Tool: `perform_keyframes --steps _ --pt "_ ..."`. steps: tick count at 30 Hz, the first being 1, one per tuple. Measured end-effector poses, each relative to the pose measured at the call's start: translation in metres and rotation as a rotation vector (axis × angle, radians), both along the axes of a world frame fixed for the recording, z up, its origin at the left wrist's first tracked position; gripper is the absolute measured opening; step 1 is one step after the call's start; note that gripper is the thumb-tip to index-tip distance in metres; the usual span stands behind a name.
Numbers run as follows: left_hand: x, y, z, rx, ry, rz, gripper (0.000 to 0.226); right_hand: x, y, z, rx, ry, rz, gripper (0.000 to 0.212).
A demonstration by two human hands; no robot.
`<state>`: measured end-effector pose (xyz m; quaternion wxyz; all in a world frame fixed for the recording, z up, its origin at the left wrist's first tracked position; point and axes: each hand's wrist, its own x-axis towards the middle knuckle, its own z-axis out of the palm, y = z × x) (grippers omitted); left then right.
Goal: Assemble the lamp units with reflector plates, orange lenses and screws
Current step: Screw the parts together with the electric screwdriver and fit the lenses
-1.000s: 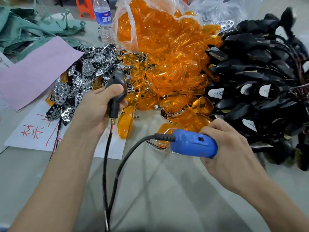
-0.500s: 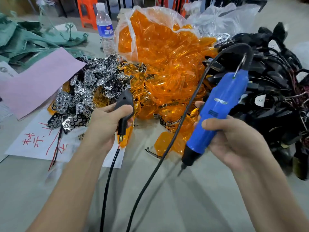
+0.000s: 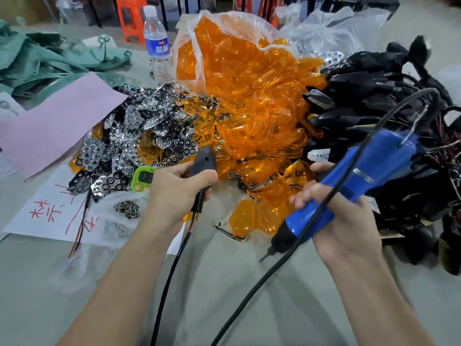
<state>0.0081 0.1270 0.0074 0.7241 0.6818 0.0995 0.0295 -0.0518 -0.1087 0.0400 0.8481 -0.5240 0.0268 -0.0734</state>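
Note:
My left hand (image 3: pixel 172 196) grips a black lamp unit (image 3: pixel 203 162) with red and black wires trailing down from it. My right hand (image 3: pixel 341 221) holds a blue electric screwdriver (image 3: pixel 354 186), tilted with its bit pointing down-left over the table. A heap of orange lenses (image 3: pixel 249 108) spills from a clear bag at the middle back. Shiny reflector plates (image 3: pixel 139 136) lie piled to the left of it. Black lamp units (image 3: pixel 389 116) are heaped on the right. A small pile of screws (image 3: pixel 127 208) sits on clear plastic beside my left wrist.
A green timer (image 3: pixel 143 177) lies by the reflector plates. A water bottle (image 3: pixel 157 46) stands at the back. Pink paper (image 3: pixel 57 123) and a white sheet with red writing (image 3: pixel 45 213) cover the left. Green cloth (image 3: pixel 37 61) lies far left. The screwdriver's black cable (image 3: pixel 262 278) crosses the grey table.
My right hand swung the blue screwdriver from lying flat to a tilted, bit-down hold. The view shifted back, and the timer and screws came into sight. My left hand kept its grip.

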Motion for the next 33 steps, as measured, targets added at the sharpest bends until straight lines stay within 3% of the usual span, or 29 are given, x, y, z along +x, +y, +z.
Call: perform_keyframes --steps 2,8,15,33 --pt "-0.006 -0.003 -0.003 0.108 -0.012 0.016 0.028 0.013 0.005 0.005 0.072 0.004 -0.060 0.034" --pt "-0.030 -0.015 -0.009 0.365 -0.072 0.067 0.025 0.051 0.020 0.022 0.473 -0.044 -0.191 0.025" --pt "-0.043 -0.020 -0.018 0.375 -0.011 0.093 0.026 0.061 0.028 0.030 0.530 -0.118 -0.202 0.021" --pt "-0.040 -0.026 -0.031 0.389 -0.017 0.067 0.024 0.058 0.041 0.031 0.224 -0.143 -0.293 0.028"
